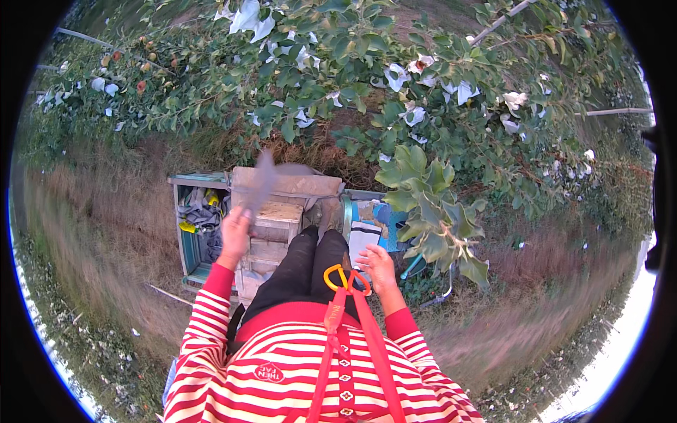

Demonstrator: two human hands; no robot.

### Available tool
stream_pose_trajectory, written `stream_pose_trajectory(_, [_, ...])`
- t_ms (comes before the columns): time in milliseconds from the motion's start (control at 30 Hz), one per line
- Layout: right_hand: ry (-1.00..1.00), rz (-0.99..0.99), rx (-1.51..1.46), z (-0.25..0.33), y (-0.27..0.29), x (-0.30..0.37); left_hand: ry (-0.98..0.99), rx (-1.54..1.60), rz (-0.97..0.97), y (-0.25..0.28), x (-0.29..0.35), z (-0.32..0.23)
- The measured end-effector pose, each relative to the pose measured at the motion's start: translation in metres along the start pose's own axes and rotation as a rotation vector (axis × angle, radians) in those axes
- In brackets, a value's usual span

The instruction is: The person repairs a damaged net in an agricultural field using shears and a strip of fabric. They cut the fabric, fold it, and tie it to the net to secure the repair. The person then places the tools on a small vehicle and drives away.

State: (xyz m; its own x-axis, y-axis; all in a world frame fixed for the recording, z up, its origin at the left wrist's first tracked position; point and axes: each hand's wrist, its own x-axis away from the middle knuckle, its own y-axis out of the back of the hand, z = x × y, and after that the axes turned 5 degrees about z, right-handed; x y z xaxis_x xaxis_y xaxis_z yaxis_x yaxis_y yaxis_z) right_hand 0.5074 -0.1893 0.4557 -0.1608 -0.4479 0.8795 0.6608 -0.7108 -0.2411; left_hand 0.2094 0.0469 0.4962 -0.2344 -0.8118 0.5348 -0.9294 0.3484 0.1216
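My left hand (235,236) is closed on a thin grey piece (264,176), smeared by motion; whether it is cloth or a bag I cannot tell. It sticks up from my fingers over the brown padded cover (310,185). My right hand (377,266) is held at waist height, fingers loosely bent and apart, with nothing visible in it. Close by on its left hang red straps (338,310) with an orange loop (333,277) at the top. Beyond this hand lies a white sheet or box with a black band (364,240).
A teal-framed crate (185,240) at the left holds grey and yellow cloth-like items (201,215). A wooden box (275,220) stands by my legs. A leafy branch (430,211) reaches in at the right. Ahead, fruit trees carry white bags (396,77) and several reddish fruits (141,87).
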Motion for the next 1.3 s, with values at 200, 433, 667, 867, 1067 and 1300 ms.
stream_pose_trajectory(200, [-0.015,-0.278,-0.061,-0.042,0.055,0.016,-0.146,0.085,-0.263,0.097,-0.013,-0.027])
stream_pose_trajectory(433, [-0.028,-0.366,0.004,-0.055,0.066,0.026,-0.252,0.123,-0.413,0.168,0.002,-0.051])
stream_pose_trajectory(667, [-0.027,-0.372,0.051,-0.058,0.053,0.024,-0.174,0.127,-0.326,0.157,0.011,-0.017])
stream_pose_trajectory(867, [0.019,-0.388,0.052,-0.056,0.056,0.036,-0.113,-0.008,-0.168,0.138,0.005,0.006])
stream_pose_trajectory(1067, [0.083,-0.457,0.001,-0.044,0.05,0.053,-0.032,-0.08,-0.077,0.118,0.006,0.015])
stream_pose_trajectory(1300, [0.238,-0.514,0.176,-0.021,0.049,0.048,0.019,-0.231,0.077,0.086,0.017,0.027])
